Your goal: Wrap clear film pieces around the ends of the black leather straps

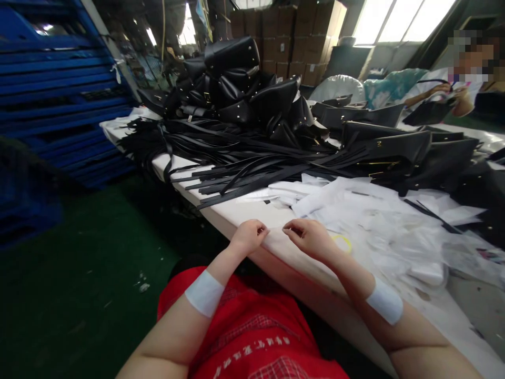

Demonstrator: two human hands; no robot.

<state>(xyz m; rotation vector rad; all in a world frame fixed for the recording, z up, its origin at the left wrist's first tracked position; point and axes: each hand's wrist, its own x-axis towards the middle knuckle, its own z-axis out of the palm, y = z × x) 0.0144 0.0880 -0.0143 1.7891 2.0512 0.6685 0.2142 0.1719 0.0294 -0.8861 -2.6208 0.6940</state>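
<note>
Just above the near edge of the white table (221, 212), my left hand (249, 236) and my right hand (310, 238) face each other a short gap apart. The fingertips of each are pinched together. Whatever the pinches hold, if anything, is too small or thin to make out. Beyond them lies a bundle of flat black straps (244, 173), some hanging past the table edge. A pile of thin white sheets (347, 205) spreads to the right of my right hand, and a yellow ring (342, 243) lies close to that wrist.
Black bags (232, 84) are heaped behind the straps, with more black bags (394, 145) at the right. Across the table a person (453, 92) holds a black piece. Blue pallets (59, 100) are stacked at the left, and cardboard boxes (284, 37) stand at the back.
</note>
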